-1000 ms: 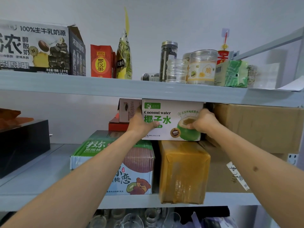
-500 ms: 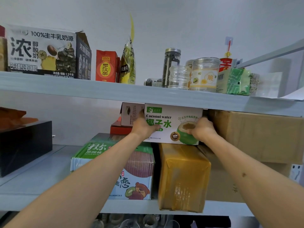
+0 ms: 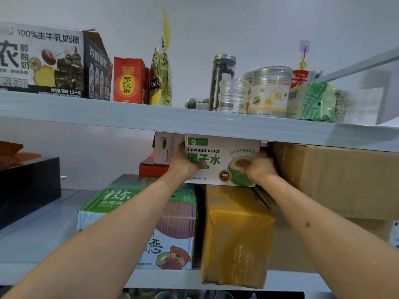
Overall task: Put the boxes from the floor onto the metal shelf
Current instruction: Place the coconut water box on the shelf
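Head view: left hand (image 3: 183, 164) and right hand (image 3: 260, 168) grip the white-and-green coconut-water carton (image 3: 222, 157) at its ends, long axis crosswise between them, shelf depth straight ahead.

Both bare forearms stretched forward and upward, converging from the lower corners. Left hand (image 3: 183, 164) pressed flat, palm forward, thumb extended to the right, fingers wrapped out of sight past an edge. Right hand (image 3: 260, 167) likewise pressing, knuckles up, fingers curled, wrist slightly bent. Elbows out of view.
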